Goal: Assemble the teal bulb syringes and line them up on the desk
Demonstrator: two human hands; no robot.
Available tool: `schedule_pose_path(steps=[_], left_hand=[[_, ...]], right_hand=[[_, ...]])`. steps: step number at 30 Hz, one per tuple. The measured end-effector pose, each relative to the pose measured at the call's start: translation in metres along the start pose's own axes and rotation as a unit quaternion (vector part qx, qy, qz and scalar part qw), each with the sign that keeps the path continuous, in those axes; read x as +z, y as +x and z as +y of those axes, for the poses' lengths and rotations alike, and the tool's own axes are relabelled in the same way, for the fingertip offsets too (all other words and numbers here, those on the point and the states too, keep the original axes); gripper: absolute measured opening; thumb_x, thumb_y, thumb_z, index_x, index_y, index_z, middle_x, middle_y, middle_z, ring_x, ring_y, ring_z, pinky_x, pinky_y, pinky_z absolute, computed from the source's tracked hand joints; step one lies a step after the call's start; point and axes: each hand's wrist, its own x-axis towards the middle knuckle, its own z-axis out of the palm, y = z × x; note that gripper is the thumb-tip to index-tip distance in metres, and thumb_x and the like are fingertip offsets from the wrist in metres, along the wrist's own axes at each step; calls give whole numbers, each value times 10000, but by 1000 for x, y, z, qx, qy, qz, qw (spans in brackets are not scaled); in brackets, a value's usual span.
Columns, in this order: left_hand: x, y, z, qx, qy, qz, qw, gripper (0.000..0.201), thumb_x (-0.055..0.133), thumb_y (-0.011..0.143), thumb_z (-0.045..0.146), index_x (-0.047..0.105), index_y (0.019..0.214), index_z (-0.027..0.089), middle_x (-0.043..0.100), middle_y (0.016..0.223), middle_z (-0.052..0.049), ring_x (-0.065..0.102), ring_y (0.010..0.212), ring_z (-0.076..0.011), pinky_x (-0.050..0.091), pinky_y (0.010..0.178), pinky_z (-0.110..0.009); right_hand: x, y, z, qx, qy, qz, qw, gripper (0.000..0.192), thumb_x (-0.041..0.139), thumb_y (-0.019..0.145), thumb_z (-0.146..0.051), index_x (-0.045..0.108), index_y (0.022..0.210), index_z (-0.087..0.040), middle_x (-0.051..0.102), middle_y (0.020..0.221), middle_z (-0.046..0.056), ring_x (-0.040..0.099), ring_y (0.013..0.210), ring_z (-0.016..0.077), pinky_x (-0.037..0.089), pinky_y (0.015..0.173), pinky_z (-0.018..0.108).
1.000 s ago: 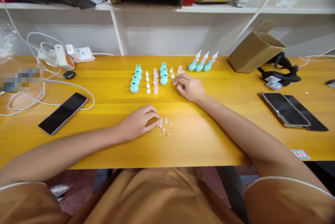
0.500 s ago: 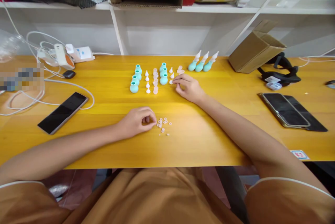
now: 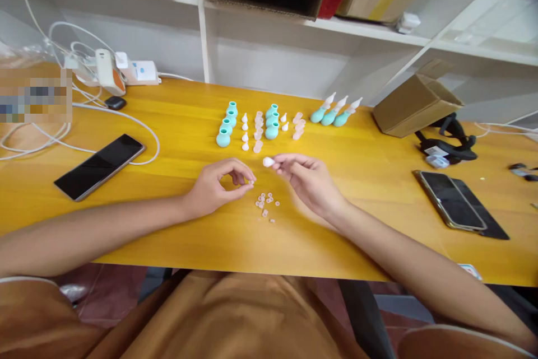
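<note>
My right hand (image 3: 309, 180) pinches a small white nozzle tip (image 3: 268, 162) by its narrow end, the wide end facing left. Opposite it, my left hand (image 3: 221, 184) holds a tiny pale ring (image 3: 251, 182) between thumb and forefinger, above the table. Just below the hands lies a loose group of small pinkish rings (image 3: 261, 200). Beyond them stand turquoise bulbs (image 3: 223, 138) in two rows, with white nozzle tips (image 3: 245, 138) and translucent pink connectors (image 3: 258, 146) lined up beside them. Three assembled bulb aspirators (image 3: 342, 115) stand farther right.
A phone (image 3: 100, 167) and white cables (image 3: 156, 140) lie at left, near chargers (image 3: 145, 72). At right are an open cardboard box (image 3: 416, 98), a black head strap (image 3: 451, 149) and another phone (image 3: 454, 201). Shelving (image 3: 269, 56) rises behind the table.
My right hand has taken a white nozzle tip from the right-hand row and brought it nearer. My left hand has lifted off the table beside the rings. The camera view has tilted.
</note>
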Motion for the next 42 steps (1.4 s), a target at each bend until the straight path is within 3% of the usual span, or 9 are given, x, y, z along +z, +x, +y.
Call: schedule_pose_path(steps=[4, 10, 18, 30, 42], left_hand=[[-1, 0, 5, 41, 24, 21, 999, 98, 813, 967, 190, 775, 1057, 199, 803, 1030, -45, 709, 834, -120, 588, 797, -256], [-2, 4, 7, 72, 45, 11, 996, 65, 837, 957, 220, 789, 997, 199, 773, 997, -54, 711, 845, -138, 600, 763, -272], [1, 0, 2, 25, -8, 5, 1000, 142, 856, 938, 216, 744, 1023, 194, 757, 977, -35, 698, 817, -119, 592, 772, -258], [-2, 3, 8, 22, -3, -27, 999, 97, 860, 950, 295, 824, 950, 205, 813, 949, -60, 738, 817, -152, 604, 749, -283], [-3, 8, 0, -83, -47, -4, 995, 168, 860, 948, 368, 852, 951, 200, 822, 999, -69, 750, 910, -169, 610, 852, -298]], right_hand=[[12, -24, 10, 93, 92, -8, 991, 193, 959, 792, -366, 889, 913, -234, 829, 932, 43, 742, 928, 158, 604, 940, 286], [20, -35, 17, 112, 118, -43, 986, 175, 961, 795, -365, 896, 900, -241, 820, 927, 37, 724, 883, 145, 609, 856, 250], [16, -42, 22, 95, 129, -53, 986, 136, 929, 827, -325, 898, 922, -233, 820, 979, 44, 732, 926, 145, 606, 904, 248], [17, -43, 22, 108, 113, -58, 986, 136, 931, 822, -355, 890, 919, -270, 817, 994, 40, 723, 912, 172, 622, 917, 328], [17, -42, 20, 107, 142, -44, 983, 183, 923, 794, -314, 899, 961, -247, 845, 997, 45, 748, 957, 167, 611, 960, 307]])
